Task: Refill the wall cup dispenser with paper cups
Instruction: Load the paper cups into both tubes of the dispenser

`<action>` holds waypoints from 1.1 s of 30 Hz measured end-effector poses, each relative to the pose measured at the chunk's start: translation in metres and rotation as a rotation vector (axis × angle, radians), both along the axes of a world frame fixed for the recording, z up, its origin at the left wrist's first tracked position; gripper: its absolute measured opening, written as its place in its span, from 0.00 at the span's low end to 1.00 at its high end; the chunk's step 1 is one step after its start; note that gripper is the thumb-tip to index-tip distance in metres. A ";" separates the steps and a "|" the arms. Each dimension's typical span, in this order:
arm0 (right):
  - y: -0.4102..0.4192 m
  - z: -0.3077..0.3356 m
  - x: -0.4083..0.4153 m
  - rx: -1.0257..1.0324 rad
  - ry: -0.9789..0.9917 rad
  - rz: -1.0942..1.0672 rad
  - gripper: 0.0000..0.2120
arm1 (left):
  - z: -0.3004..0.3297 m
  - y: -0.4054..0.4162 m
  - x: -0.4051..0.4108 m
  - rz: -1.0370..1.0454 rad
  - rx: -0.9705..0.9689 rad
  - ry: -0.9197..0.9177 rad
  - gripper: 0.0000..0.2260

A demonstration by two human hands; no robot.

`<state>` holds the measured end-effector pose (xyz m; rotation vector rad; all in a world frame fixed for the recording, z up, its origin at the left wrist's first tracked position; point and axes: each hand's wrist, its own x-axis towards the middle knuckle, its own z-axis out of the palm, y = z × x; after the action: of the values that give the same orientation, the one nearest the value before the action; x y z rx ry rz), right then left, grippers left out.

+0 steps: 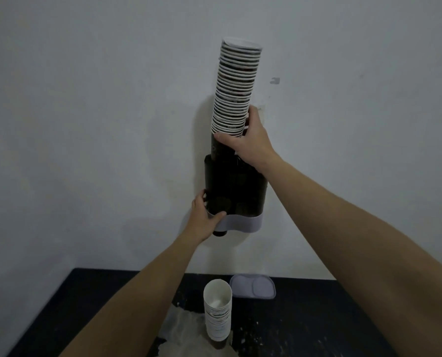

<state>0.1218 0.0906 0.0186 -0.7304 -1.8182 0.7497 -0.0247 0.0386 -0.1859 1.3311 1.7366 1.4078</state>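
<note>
The wall (86, 99) behind was plain and pale, with a small mark to the right of the cups, and below it stood a dark table (317, 318) with white stains on its top. On this table stood a short stack (217, 311) of paper cups, mouth up, and just behind it lay a pale lid (253, 289). The dispenser (236, 188), dark with a pale band at its foot, hung on the wall. The right hand (248, 140) was clamped around the tall stack (236, 86) near its lower end, where the bottom cup entered the left tube of the dispenser. The left hand (204, 217) held the dispenser's lower left corner, fingers and thumb curled around it. Most of the tall stack was above the grip and leaned a little to the right, so it could probably bend or break apart if the hand pushed down too fast. If the stack went in crooked, the rims might catch on the tube's edge and crush. A hard push might also pull the dispenser off the wall, which the left hand seemed to guard against. Falling cups would likely hit the short stack below.
</note>
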 end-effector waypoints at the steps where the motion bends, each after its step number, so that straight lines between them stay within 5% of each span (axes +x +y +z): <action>1: 0.002 -0.003 -0.002 0.001 -0.019 -0.001 0.39 | -0.002 0.001 0.000 0.006 0.016 0.003 0.40; 15: 0.013 -0.028 -0.016 -0.131 -0.346 0.022 0.38 | -0.011 0.007 -0.003 0.031 0.063 0.021 0.36; 22: 0.008 -0.027 -0.020 -0.137 -0.390 -0.160 0.43 | -0.012 0.008 -0.004 0.027 0.055 0.026 0.36; 33: 0.004 -0.030 -0.018 -0.103 -0.591 -0.229 0.38 | -0.014 0.009 -0.005 0.032 0.058 0.019 0.36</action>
<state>0.1042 0.0950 -0.0119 -1.3073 -2.1729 0.5057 -0.0295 0.0478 -0.1999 1.3570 1.7481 1.4782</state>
